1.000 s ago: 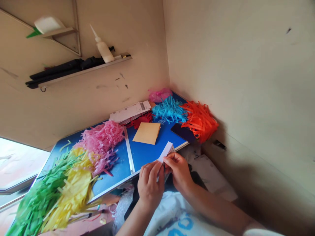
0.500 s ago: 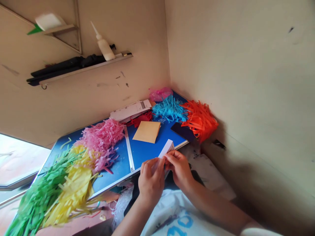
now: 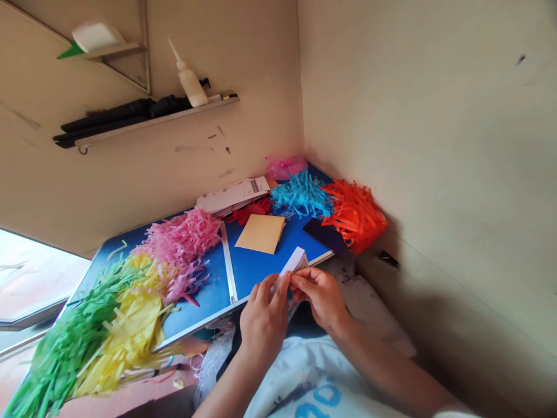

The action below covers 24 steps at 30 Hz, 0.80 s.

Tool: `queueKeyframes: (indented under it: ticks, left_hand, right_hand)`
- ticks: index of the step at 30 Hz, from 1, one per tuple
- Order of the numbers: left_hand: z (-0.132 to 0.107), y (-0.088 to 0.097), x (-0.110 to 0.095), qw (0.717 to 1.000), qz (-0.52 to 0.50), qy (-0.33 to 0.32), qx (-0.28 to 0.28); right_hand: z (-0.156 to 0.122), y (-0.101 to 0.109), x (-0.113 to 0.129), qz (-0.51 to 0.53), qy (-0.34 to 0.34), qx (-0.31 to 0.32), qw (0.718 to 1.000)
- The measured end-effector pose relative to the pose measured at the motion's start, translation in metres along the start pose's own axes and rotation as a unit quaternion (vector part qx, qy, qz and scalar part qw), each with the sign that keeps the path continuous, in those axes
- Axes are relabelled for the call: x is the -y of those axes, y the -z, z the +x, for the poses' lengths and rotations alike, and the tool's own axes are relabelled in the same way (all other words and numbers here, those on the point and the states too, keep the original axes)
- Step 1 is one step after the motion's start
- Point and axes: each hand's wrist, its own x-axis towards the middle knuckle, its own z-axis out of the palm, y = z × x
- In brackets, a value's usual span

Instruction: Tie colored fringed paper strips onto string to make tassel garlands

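Observation:
Both hands meet at the near edge of the blue table, around a narrow strip of folded white paper. My left hand is closed on the paper's lower part, thumb and fingers pressed together. With thumb and forefinger pinched, my right hand grips the paper's right side. The fingers hide most of the strip; its upper end sticks out above them. Just beyond lies a square brown paper piece, possibly a small stack. A dark flat phone-like slab rests right of it.
Shredded paper lies in heaps: green, yellow, pink, blue and orange. A stack of printed white sheets is by the back wall. Above, a shelf carries a nozzle bottle.
The left hand has shifted slightly left and down along the paper. The right hand keeps its pinch nearly in place. The whole view has moved a little.

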Motion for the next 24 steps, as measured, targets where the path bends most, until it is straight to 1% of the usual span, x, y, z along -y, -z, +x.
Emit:
queueKeyframes:
  ticks: [4, 5, 7, 8, 10, 11, 12, 13, 14, 16, 17, 18, 19, 20, 21, 22, 23, 24]
  left_hand:
    - [0.000, -0.001, 0.002, 0.999, -0.040, 0.001, 0.000]
    - [0.000, -0.001, 0.003, 0.999, -0.053, 0.004, 0.000]
    - [0.000, 0.000, 0.006, 0.997, -0.081, 0.012, 0.001]
    - [0.000, 0.001, 0.007, 0.995, -0.095, 0.018, 0.002]
    - [0.000, 0.005, 0.009, 0.992, -0.124, 0.036, 0.002]
    - [0.000, 0.007, 0.010, 0.990, -0.137, 0.040, 0.002]
    - [-0.001, 0.011, 0.010, 0.988, -0.146, 0.042, 0.001]
    - [-0.001, 0.015, 0.010, 0.988, -0.150, 0.045, -0.001]
    - [-0.002, 0.020, 0.010, 0.988, -0.147, 0.054, -0.004]
    - [-0.004, 0.031, 0.012, 0.987, -0.129, 0.094, -0.010]
    - [-0.007, 0.037, 0.014, 0.985, -0.126, 0.121, -0.011]
    - [-0.011, 0.041, 0.019, 0.980, -0.132, 0.149, -0.015]
    - [-0.018, 0.046, 0.024, 0.973, -0.151, 0.174, -0.026]
    - [-0.028, 0.049, 0.029, 0.962, -0.180, 0.200, -0.048]
    - [-0.040, 0.051, 0.035, 0.945, -0.216, 0.232, -0.082]
    - [-0.053, 0.052, 0.039, 0.920, -0.258, 0.269, -0.120]
    - [-0.068, 0.051, 0.041, 0.888, -0.309, 0.306, -0.150]
    - [-0.084, 0.049, 0.043, 0.848, -0.376, 0.338, -0.160]
  right_hand:
    - [0.002, 0.002, -0.004, -0.035, 0.008, 0.004, 0.999]
    - [0.003, 0.004, -0.005, -0.060, 0.015, 0.005, 0.998]
    - [0.009, 0.012, -0.006, -0.148, 0.047, 0.003, 0.988]
    - [0.013, 0.017, -0.005, -0.202, 0.076, -0.010, 0.976]
    - [0.022, 0.029, -0.002, -0.289, 0.167, -0.055, 0.941]
    - [0.027, 0.035, 0.000, -0.312, 0.218, -0.071, 0.922]
    - [0.030, 0.039, 0.002, -0.322, 0.259, -0.066, 0.908]
    - [0.033, 0.042, 0.004, -0.325, 0.281, -0.037, 0.902]
    - [0.033, 0.042, 0.004, -0.328, 0.284, 0.008, 0.901]
    - [0.029, 0.039, -0.001, -0.335, 0.250, 0.109, 0.902]
    - [0.024, 0.037, -0.006, -0.339, 0.229, 0.146, 0.901]
    - [0.018, 0.035, -0.012, -0.341, 0.211, 0.165, 0.901]
    - [0.013, 0.034, -0.018, -0.342, 0.195, 0.168, 0.904]
    - [0.008, 0.034, -0.023, -0.339, 0.184, 0.156, 0.909]
    - [0.006, 0.032, -0.027, -0.332, 0.173, 0.139, 0.917]
    - [0.005, 0.030, -0.031, -0.321, 0.165, 0.120, 0.925]
    - [0.007, 0.024, -0.034, -0.309, 0.161, 0.113, 0.931]
    - [0.010, 0.015, -0.038, -0.296, 0.156, 0.117, 0.935]
